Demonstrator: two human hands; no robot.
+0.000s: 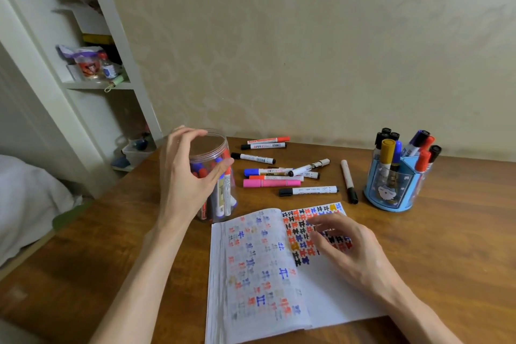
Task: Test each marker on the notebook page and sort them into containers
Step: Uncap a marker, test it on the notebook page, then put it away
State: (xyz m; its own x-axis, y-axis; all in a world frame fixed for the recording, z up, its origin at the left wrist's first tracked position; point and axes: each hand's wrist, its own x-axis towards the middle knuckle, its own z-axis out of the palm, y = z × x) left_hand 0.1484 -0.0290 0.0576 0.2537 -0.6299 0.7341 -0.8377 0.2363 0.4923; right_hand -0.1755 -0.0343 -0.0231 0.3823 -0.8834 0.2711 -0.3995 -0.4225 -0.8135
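Observation:
An open notebook (321, 296) lies in front of me, its right page partly filled with coloured test marks. My right hand (349, 248) rests on that page with its fingers spread and holds no marker. My left hand (190, 173) hovers at the mouth of a clear plastic jar (220, 204), which holds several red, blue and black markers. Its fingers are loosely curved over the rim and its thumb crosses the jar's front; I see nothing in it. Several loose markers (272, 183) lie on the table behind the notebook, among them a pink one.
A blue pen holder (391, 193) at the right holds several upright markers. One black-tipped marker (349, 181) lies beside it. The wooden table (446, 246) meets the wall at the back. A white shelf unit (92, 64) and a bed stand to the left.

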